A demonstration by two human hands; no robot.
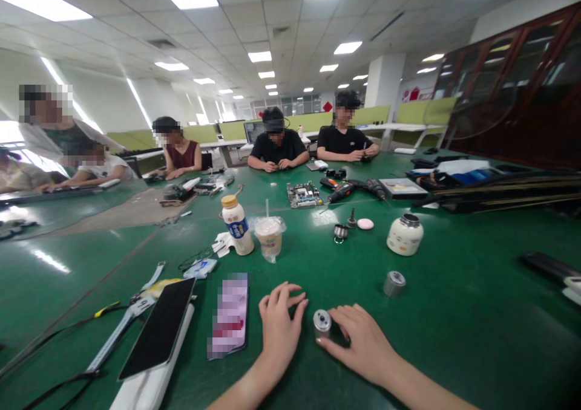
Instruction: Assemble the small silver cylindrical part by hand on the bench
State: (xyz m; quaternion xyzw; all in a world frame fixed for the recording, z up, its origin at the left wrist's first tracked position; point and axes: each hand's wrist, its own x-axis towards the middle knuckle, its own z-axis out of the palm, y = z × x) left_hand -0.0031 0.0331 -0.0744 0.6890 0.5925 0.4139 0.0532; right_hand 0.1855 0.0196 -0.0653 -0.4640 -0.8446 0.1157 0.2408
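At the near edge of the green table (454, 313), a small metal cylinder (322, 322) stands upright between two hands. The right hand (363, 343) curls around it from the right, touching it, though I cannot tell whether it truly grips. The left hand (279, 328) rests just left of it, fingers spread, holding nothing, and farther off stands a second cylinder (394, 283).

Two metal cylinders (322, 322) are counted, one between the left grip (279, 325) and right grip (363, 340), one beyond. Two phones (158, 331) are seen left of them; one bottle (236, 224), one cup (269, 236) and one jar (405, 234) are found farther off.
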